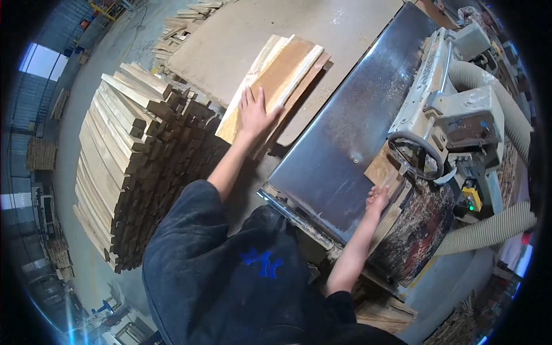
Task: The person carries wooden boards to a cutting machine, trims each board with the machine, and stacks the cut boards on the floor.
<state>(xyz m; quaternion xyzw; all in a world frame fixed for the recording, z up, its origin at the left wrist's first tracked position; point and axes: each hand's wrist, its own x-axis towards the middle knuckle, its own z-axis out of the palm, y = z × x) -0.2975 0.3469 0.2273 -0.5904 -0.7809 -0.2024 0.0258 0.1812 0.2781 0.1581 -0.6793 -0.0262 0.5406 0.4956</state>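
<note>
My left hand (257,115) rests with spread fingers on top of a small stack of wooden boards (290,60). Those boards lie at the edge of a large tan tabletop, with a darker board showing under the pale ones. At the machine, my right hand (377,199) has its fingers curled at the near end of a wooden board (380,168). That board lies at the right side of the smooth metal machine table (345,123), beside a handwheel (415,155). Part of the board is hidden by the machine.
A tall pile of wooden strips (112,144) stands to my left. The tan tabletop (230,43) spreads beyond the boards, with more wood pieces (184,26) behind it. Ribbed hoses (489,227) and a yellow switch box (471,198) are at the machine's right.
</note>
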